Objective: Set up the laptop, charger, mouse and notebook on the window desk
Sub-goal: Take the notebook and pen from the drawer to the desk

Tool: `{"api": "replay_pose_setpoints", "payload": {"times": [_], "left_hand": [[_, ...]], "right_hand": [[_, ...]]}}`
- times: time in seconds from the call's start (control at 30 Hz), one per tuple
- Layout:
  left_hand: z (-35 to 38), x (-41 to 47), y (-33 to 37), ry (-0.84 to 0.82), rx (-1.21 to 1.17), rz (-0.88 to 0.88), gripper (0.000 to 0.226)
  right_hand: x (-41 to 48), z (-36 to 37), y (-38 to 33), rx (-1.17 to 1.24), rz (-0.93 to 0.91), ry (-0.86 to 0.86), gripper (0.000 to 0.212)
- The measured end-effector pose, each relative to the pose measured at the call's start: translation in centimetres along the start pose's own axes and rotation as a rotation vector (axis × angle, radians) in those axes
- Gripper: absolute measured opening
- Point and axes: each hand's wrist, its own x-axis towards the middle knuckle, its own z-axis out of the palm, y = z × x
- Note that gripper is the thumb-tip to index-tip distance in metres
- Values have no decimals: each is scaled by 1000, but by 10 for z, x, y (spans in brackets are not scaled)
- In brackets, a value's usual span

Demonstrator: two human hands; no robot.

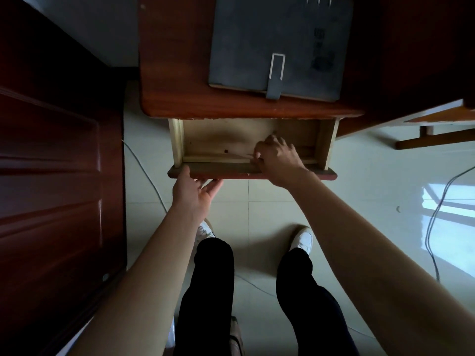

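Observation:
A grey notebook (257,42) with a strap closure lies flat on the reddish wooden desk (174,73). Below the desk edge a pale wooden drawer (218,140) stands pulled out, its visible floor bare. My left hand (192,194) grips the drawer front (231,172) near its left end, thumb on top and fingers underneath. My right hand (277,160) reaches into the drawer's right half with curled fingers at a thin pale strip on the bottom. Whether it holds anything stays hidden. No laptop, charger or mouse is in view.
A dark red door (51,176) fills the left side. A grey cable (434,227) trails over the tiled floor at right, and a white cable (144,170) runs at left. Another piece of wooden furniture (437,116) juts in at right. My white shoes (303,238) stand below the drawer.

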Motion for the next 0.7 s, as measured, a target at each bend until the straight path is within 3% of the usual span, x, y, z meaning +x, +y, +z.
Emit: {"api": "replay_pose_setpoints", "payload": {"times": [0.17, 0.23, 0.3, 0.4, 0.57, 0.7], "left_hand": [[7, -7, -15, 5, 63, 12, 50], [14, -10, -24, 9, 77, 0, 53], [19, -12, -31, -8, 111, -6, 53], [25, -14, -47, -39, 166, -31, 57], [32, -20, -59, -122, 18, -136, 72], [29, -19, -53, -77, -8, -107, 72]], "right_hand": [[-32, -43, -18, 159, -323, 377, 24], [-34, -67, -18, 202, -349, 637, 23], [-26, -91, -15, 278, -280, 781, 26], [-5, -119, -1, 277, -91, 753, 47], [1, -108, 24, -40, -7, 455, 59], [-35, -71, 35, 140, 84, 678, 66]]}}
